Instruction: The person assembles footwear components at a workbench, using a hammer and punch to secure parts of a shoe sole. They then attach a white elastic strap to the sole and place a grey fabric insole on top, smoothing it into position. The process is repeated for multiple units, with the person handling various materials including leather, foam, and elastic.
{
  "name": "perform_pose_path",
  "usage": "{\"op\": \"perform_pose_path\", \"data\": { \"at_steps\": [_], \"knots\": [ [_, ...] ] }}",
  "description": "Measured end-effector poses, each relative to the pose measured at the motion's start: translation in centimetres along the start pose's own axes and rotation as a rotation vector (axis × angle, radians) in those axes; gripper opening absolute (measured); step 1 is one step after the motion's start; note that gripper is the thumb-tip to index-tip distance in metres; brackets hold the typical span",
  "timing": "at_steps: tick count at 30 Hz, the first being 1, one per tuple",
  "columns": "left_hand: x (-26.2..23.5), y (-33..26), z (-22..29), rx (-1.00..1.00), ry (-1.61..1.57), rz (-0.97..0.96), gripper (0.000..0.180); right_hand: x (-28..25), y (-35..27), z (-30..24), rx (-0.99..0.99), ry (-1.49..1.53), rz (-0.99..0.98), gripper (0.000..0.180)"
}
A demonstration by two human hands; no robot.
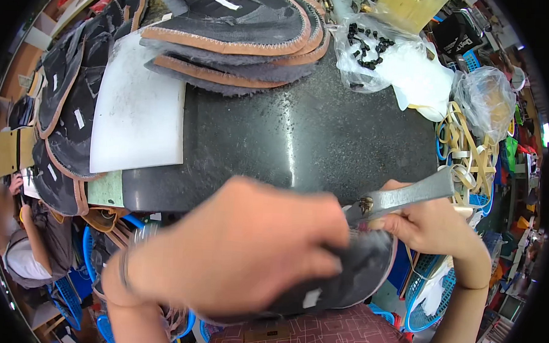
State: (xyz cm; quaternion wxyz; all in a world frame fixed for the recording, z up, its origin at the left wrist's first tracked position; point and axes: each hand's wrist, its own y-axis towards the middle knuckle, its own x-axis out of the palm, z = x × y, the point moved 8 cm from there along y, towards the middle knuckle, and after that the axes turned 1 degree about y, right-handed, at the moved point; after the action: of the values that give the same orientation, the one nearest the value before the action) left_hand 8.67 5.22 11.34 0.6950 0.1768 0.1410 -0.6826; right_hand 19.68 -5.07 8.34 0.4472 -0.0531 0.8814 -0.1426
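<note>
My left hand (265,244) is blurred by motion, its fingers curled closed above a black sheet-like piece (362,267); what it holds, if anything, is hidden. That piece lies against my lap, carries a small white tag and looks like the stacked shoe parts. My right hand (431,224) is closed around a grey metal tool (414,196) with a broad flared end, perhaps a hammer. A small brassy bit shows at the tool's other end, close to the left hand's fingertips. The handle is mostly covered by my fingers.
Fleece-lined black shoe parts with brown edging (231,44) are stacked on the dark table (245,146). A white sheet (139,110) lies left of them. A plastic bag (358,77) holds small black pieces. Beige straps (465,143) hang right. Another person (35,247) sits left.
</note>
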Motion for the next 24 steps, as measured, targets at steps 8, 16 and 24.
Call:
{"op": "perform_pose_path", "data": {
  "at_steps": [8,16,24],
  "knots": [
    [0.4,2.8,-9.8,-0.001,0.507,0.181,0.021,1.4,2.8,0.9,-0.28,0.041,0.349,0.025],
    [0.8,5.5,-12.2,-0.031,0.299,-0.071,0.01,2.5,3.9,0.3,-0.323,-0.239,0.053,0.028],
    [1.4,4.0,-10.1,0.255,0.524,-0.014,0.02,0.8,6.4,2.0,-0.141,-0.106,0.015,0.024]
  ]
}}
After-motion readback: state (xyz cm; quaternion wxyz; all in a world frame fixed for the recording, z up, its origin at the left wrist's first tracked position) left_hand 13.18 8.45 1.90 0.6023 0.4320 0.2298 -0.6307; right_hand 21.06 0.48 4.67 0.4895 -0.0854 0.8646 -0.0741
